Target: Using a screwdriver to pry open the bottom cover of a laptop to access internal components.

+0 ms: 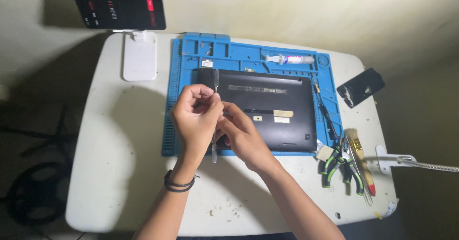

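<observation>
On the white table (119, 173), a blue repair mat (191, 53) takes up the middle, likely there to protect the surface and catch small parts in its moulded trays. Black laptop (279, 108) lies bottom-up on the mat, base cover facing the person, a pale label strip across it. Phone (119, 8) sits on a white stand (139, 55) at the far left corner, screen angled toward the work. Dark flat cover piece (361, 87) lies off the mat to the right, well apart from the laptop. Gooseneck lamp arm (425, 164) comes in from the right edge. Green-handled pliers (340, 168) and a brush (361, 158) lie together just off the mat's near right corner, within reach of the right hand. Syringe of paste (290, 58) rests in the mat's top tray. Both hands meet over the laptop's near-left corner. Left hand (196, 120), black band at the wrist, is curled tight around a thin metal spudger (215, 82), held roughly upright: one tip pokes above the fingers, the other below the palm near the mat's front edge. Right hand (244, 137) is tucked against the left, fingers bent in at the tool's shaft; whether it actually pinches the tool I cannot tell, the left hand covers it. Both forearms run up from the near edge, wrists raised off the table.
</observation>
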